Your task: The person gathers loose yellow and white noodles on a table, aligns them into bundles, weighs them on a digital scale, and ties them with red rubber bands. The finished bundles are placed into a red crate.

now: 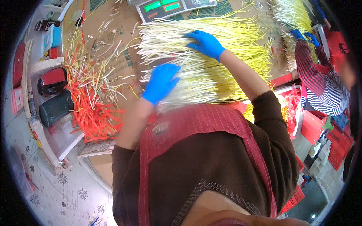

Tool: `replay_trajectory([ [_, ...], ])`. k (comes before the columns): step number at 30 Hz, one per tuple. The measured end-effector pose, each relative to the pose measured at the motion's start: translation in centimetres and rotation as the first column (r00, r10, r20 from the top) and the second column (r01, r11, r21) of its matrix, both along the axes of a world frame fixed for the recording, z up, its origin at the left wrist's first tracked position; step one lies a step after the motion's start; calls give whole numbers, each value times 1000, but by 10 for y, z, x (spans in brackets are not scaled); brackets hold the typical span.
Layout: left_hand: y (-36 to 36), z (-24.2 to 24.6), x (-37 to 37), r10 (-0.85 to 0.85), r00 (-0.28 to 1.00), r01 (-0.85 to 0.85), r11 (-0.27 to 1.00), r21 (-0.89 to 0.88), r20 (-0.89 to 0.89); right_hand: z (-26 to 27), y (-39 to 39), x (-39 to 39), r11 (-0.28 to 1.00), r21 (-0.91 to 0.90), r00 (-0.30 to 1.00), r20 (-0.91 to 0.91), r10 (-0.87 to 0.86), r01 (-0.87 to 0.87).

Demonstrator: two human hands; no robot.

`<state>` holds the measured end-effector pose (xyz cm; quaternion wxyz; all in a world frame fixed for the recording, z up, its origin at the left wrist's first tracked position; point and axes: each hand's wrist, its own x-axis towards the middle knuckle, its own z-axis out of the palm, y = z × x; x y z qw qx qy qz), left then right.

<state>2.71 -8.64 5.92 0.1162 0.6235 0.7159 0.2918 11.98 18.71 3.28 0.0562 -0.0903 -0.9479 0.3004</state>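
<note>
A wide layer of long, thin stalks, white at one end and yellow-green at the other, possibly blanched garlic chives (237, 36), covers the middle of a cardboard-topped table (130, 25). Over the white part of the stalks lies my right hand (205, 43), in a blue glove, its fingers spread and pointing left. My left hand (162, 82), also blue-gloved, is at the lower left edge of the layer, near the white ends. Whether its fingers pinch any stalks cannot be made out. The undersides of both hands are hidden.
A digital scale (175, 7) stands at the table's far edge. Loose stalks and trimmings (104, 67) lie left, above a heap of red strips (96, 121). At right, a co-worker in blue gloves (312, 39) handles another pile of stalks (291, 17). A crate with red strips (294, 104) stands near my right elbow.
</note>
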Motion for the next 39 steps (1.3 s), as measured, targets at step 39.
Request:
replay_trajectory([
  [39, 58, -29, -64, 354, 927, -354, 935, -24, 128, 5, -35, -12, 977, 188, 995, -4, -103, 102],
])
